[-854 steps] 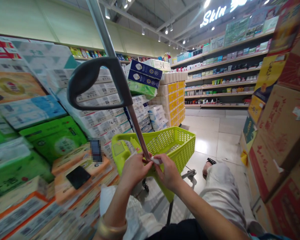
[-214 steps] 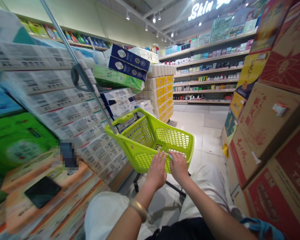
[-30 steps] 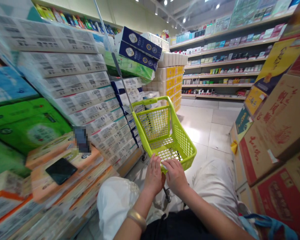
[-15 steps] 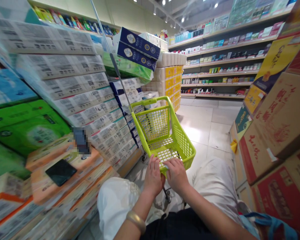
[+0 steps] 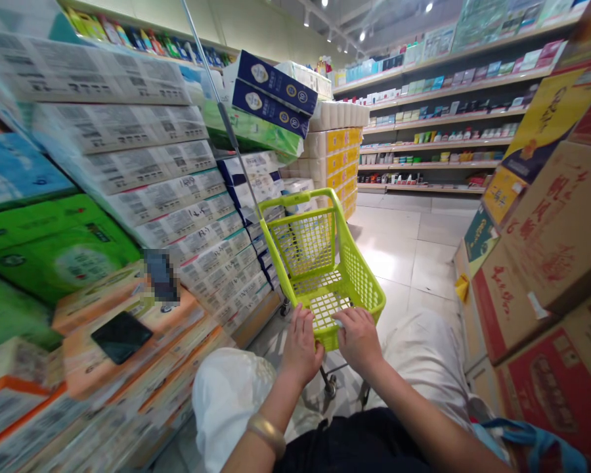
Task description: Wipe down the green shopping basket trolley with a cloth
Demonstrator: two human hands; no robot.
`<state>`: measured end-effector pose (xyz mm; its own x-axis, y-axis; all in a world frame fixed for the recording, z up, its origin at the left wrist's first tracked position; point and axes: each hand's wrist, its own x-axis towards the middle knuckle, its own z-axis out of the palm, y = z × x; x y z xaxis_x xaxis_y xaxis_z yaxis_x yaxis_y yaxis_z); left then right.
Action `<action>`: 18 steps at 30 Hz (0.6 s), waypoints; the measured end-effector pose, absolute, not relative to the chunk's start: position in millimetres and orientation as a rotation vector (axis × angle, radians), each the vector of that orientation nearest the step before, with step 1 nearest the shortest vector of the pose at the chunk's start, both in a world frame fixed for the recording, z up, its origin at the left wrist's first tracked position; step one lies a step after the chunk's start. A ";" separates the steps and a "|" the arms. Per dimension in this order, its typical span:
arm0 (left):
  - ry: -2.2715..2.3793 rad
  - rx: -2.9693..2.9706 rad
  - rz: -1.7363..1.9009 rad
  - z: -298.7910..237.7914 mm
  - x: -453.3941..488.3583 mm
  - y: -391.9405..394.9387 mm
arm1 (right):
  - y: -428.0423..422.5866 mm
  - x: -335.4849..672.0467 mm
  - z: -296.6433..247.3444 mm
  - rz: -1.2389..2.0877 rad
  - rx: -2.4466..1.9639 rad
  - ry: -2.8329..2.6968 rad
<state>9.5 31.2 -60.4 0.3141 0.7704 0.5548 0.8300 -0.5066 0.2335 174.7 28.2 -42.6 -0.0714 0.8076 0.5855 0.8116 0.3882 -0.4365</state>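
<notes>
A lime-green shopping cart (image 5: 362, 282) with lattice walls stands close in front of my knees, its basket holding nothing. My left hand (image 5: 301, 345) is curled over the near rim, at the left corner, with the thumb below it. Further right on the same rim lies my right hand (image 5: 358, 338), its fingers bent over the edge. A small white thing (image 5: 337, 322) peeks out under the right fingertips; its kind is too hidden to make out. The two hands are a short gap apart.
Stacked tissue packs (image 5: 177, 184) rise on the left. A black phone (image 5: 121, 336) lies on orange packs (image 5: 76, 368) there. Cardboard cartons (image 5: 551, 243) line the right side. A thin metal pole (image 5: 226, 125) slants up from the cart. Stocked shelves (image 5: 438, 141) stand behind the tiled floor (image 5: 394, 230).
My right hand has slid a little to the right along the near rim, away from the left hand. The left hand stays at the rim's left corner, and the cart has hardly moved.
</notes>
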 end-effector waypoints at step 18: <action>-1.513 -2.476 -0.947 -56.3 6.6 25.8 | 27.7 196.7 -45.7 -0.040 -1.424 -1.807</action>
